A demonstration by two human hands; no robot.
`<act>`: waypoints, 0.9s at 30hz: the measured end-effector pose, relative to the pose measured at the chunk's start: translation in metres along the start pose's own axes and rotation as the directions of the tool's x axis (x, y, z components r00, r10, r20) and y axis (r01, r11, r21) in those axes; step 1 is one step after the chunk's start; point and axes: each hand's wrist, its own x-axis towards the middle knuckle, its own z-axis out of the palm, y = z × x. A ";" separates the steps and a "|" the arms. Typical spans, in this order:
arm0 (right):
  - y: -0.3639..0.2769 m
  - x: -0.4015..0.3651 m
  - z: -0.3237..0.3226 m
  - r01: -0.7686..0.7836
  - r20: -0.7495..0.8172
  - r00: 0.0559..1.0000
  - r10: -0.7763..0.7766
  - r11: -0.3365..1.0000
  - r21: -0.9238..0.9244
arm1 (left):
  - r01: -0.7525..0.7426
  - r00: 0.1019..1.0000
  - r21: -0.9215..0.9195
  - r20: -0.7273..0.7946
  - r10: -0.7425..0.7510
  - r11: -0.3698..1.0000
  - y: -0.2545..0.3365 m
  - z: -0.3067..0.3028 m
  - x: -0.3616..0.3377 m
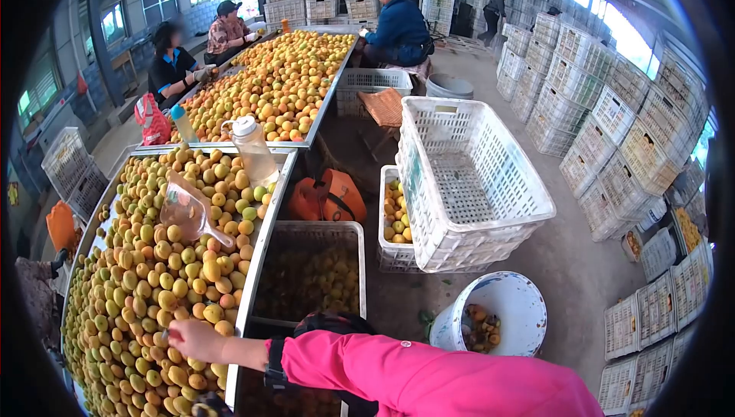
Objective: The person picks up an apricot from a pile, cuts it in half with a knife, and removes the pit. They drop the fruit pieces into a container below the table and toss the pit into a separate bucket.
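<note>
My right hand (197, 340), in a pink sleeve (429, 367) with a dark cuff, reaches over the near sorting table (264, 249). Its fingers are curled together low over the heap of apricots (145, 294); I cannot tell what is in them. Farther up the same heap lies a clear plastic scoop (186, 206), handle toward me. A clear bottle with a white lid (251, 145) stands at the table's far end. My left hand is out of view; a small dark object (210, 404) shows at the bottom edge.
An empty white crate (478, 226) rests tilted by a crate of apricots (396, 241). Nearer are a white bucket (452, 329) with fruit inside and another filled crate (361, 264). People sit around the far table (318, 122). Stacked crates (582, 65) line the right side.
</note>
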 end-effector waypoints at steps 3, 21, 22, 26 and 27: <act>-0.004 -0.006 -0.024 -0.085 -0.074 0.993 0.093 0.991 0.102 | 0.237 0.933 -0.547 0.360 -0.030 0.803 0.003 0.030 -0.063; -0.055 -0.178 -0.055 -0.472 0.037 0.861 0.507 0.769 0.432 | 0.705 0.667 -0.709 0.665 0.338 0.004 0.015 0.139 -0.218; -0.062 -0.180 -0.060 -0.436 0.004 0.877 0.481 0.790 0.431 | 0.535 0.768 -0.828 0.560 0.311 0.169 0.017 0.141 -0.221; -0.095 -0.187 -0.096 -0.327 -0.111 0.899 0.423 0.820 0.471 | 0.493 0.812 -0.866 0.492 0.315 0.082 0.019 0.170 -0.236; -0.103 -0.191 -0.106 -0.305 -0.141 0.897 0.419 0.817 0.490 | 0.565 0.788 -0.824 0.524 0.322 -0.040 0.015 0.181 -0.239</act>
